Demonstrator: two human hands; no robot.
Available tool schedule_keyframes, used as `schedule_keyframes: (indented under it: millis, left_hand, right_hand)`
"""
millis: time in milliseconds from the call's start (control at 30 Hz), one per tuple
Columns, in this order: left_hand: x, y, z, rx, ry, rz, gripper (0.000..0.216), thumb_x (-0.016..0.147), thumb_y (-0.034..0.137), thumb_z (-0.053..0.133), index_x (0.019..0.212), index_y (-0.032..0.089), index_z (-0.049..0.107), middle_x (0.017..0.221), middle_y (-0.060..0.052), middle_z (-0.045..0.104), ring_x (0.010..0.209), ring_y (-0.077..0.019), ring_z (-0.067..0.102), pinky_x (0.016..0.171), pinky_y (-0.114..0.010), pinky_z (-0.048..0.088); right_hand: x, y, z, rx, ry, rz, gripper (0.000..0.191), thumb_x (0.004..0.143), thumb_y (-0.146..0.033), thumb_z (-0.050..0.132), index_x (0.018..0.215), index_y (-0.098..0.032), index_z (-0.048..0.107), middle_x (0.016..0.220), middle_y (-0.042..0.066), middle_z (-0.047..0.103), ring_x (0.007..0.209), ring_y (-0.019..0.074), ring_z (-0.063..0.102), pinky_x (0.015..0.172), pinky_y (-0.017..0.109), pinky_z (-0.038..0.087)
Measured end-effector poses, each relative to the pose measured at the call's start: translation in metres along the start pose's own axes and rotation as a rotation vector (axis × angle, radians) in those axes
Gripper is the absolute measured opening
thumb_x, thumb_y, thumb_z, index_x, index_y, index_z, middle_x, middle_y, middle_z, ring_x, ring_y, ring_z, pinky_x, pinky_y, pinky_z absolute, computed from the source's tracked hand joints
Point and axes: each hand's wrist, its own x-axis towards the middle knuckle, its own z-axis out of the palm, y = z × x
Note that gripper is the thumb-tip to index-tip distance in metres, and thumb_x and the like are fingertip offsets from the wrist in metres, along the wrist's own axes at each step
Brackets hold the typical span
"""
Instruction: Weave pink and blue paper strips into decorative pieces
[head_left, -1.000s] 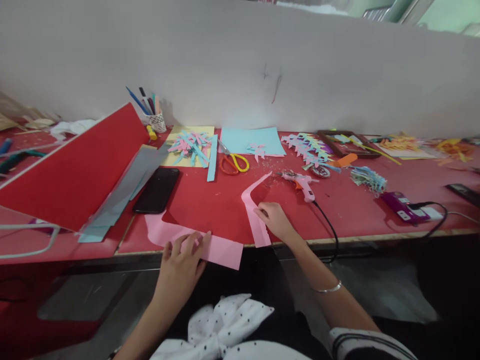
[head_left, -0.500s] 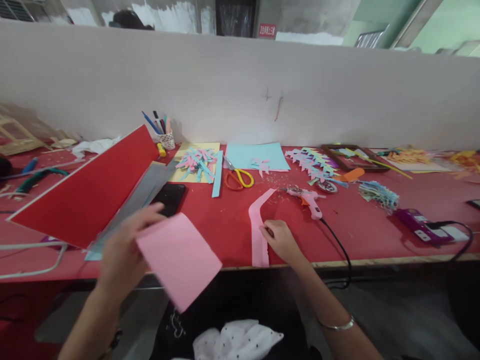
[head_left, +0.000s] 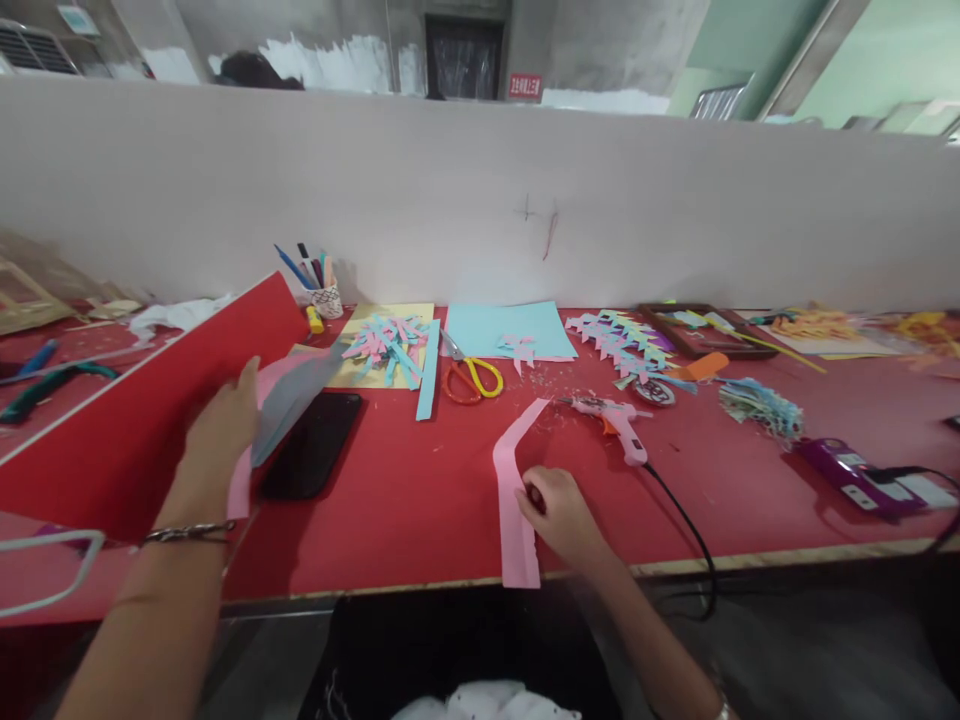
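Observation:
At the left, my left hand point(head_left: 225, 425) is closed on a sheet of pink paper point(head_left: 240, 490), against the leaning red board point(head_left: 142, 420). The hand hides much of that sheet, and a bluish-grey sheet point(head_left: 292, 410) lies against it. A black phone point(head_left: 315, 445) lies just right of this hand. My right hand point(head_left: 559, 515) has curled fingers closed on the right edge of a bent pink paper strip point(head_left: 510, 500), which lies near the table's front edge. Beyond the strip is a pink glue gun point(head_left: 619, 425) with a black cord.
Scissors point(head_left: 472, 375), a blue strip point(head_left: 428, 370) and cut paper pieces point(head_left: 386, 345) lie further back. Light blue sheets point(head_left: 502, 325) sit beside them. A pen cup point(head_left: 325, 298) stands by the white partition point(head_left: 420, 190). Rightward are a folded paper chain point(head_left: 619, 340) and a purple power strip point(head_left: 855, 475).
My left hand has carried the pink sheet left and away from me, from above the table edge to the red board. My right hand stays at the pink strip. The view has tilted slightly upward.

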Motion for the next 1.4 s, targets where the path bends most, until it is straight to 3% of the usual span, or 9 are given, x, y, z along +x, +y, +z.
schedule_keyframes:
  millis: [133,333,433,533,633,800,1033,1267,1400]
  left_hand:
    - [-0.008,0.023,0.010,0.118,0.162,-0.026,0.049,0.078,0.015,0.030,0.126,0.002,0.033,0.126,-0.025,0.037,0.114,-0.0388,0.038,0.083,-0.050,0.040]
    - [-0.058,0.117,0.005,-0.198,-0.077,0.920,0.041,0.077,0.035,0.046,0.118,0.026,0.046,0.129,-0.005,0.043,0.124,-0.0245,0.029,0.103,-0.051,0.013]
    - [-0.079,0.148,0.000,-0.352,-0.173,1.062,0.028,0.075,0.037,0.052,0.100,0.024,0.056,0.113,-0.003,0.056,0.114,-0.0205,0.041,0.103,-0.046,0.014]
    - [-0.084,0.157,-0.006,-0.382,-0.253,1.068,0.019,0.080,0.030,0.048,0.069,0.018,0.058,0.074,0.001,0.063,0.078,-0.0126,0.055,0.095,-0.038,0.027]
    - [-0.082,0.152,-0.011,-0.387,-0.296,1.059,0.025,0.082,0.028,0.045,0.063,0.017,0.056,0.059,0.003,0.058,0.057,-0.0089,0.049,0.083,-0.031,0.034]
    - [-0.078,0.130,0.001,-0.279,-0.384,0.966,0.024,0.084,0.025,0.040,0.071,0.018,0.058,0.064,0.000,0.062,0.060,-0.0129,0.053,0.059,-0.024,0.037]
    - [-0.085,0.124,0.024,-0.009,-0.344,0.857,0.036,0.079,0.002,0.032,0.105,0.015,0.053,0.098,-0.010,0.059,0.081,-0.0187,0.059,0.066,-0.029,0.044]
    - [-0.086,0.131,0.021,-0.013,-0.355,0.838,0.030,0.087,0.016,0.030,0.105,0.018,0.054,0.084,-0.005,0.056,0.070,-0.0158,0.058,0.059,-0.026,0.043]
    - [-0.088,0.123,0.033,-0.141,-0.326,0.823,0.030,0.088,0.026,0.031,0.108,0.019,0.053,0.084,-0.005,0.055,0.074,-0.0147,0.056,0.066,-0.026,0.043]
  right_hand:
    - [0.003,-0.013,-0.012,0.143,-0.085,0.069,0.009,0.075,-0.019,0.040,0.066,-0.019,0.042,0.060,-0.001,0.050,0.055,0.0113,0.045,0.054,0.021,0.033]
    - [0.013,-0.037,-0.046,0.014,-0.336,-0.158,0.018,0.083,-0.019,0.038,0.072,-0.018,0.052,0.067,0.003,0.058,0.062,0.0134,0.049,0.058,0.024,0.033]
    - [0.014,-0.041,-0.062,-0.074,-0.375,-0.319,0.023,0.086,-0.020,0.037,0.072,-0.017,0.055,0.069,0.004,0.059,0.063,0.0135,0.050,0.061,0.025,0.032]
    - [0.013,-0.041,-0.078,-0.079,-0.377,-0.350,0.025,0.087,-0.026,0.037,0.075,-0.017,0.057,0.070,0.004,0.060,0.063,0.0133,0.050,0.061,0.025,0.032]
    - [0.016,-0.036,-0.091,-0.034,-0.397,-0.301,0.024,0.087,-0.028,0.037,0.083,-0.018,0.058,0.076,0.004,0.062,0.068,0.0140,0.053,0.062,0.025,0.035]
    - [0.029,-0.016,-0.093,0.061,-0.516,-0.224,0.028,0.087,-0.019,0.030,0.087,-0.017,0.058,0.086,0.006,0.063,0.079,0.0149,0.056,0.071,0.025,0.038]
    - [0.039,-0.011,-0.058,-0.025,-0.635,-0.127,0.022,0.083,-0.026,0.041,0.091,-0.015,0.058,0.090,0.009,0.061,0.080,0.0180,0.054,0.068,0.027,0.037]
    - [0.043,-0.038,-0.029,0.043,-0.574,-0.049,0.040,0.087,-0.041,0.031,0.069,-0.017,0.057,0.066,0.003,0.058,0.059,0.0111,0.047,0.052,0.022,0.025]
    - [0.044,-0.038,-0.024,0.058,-0.596,-0.022,0.028,0.082,-0.037,0.043,0.067,-0.017,0.054,0.059,-0.001,0.053,0.052,0.0083,0.042,0.049,0.021,0.020]
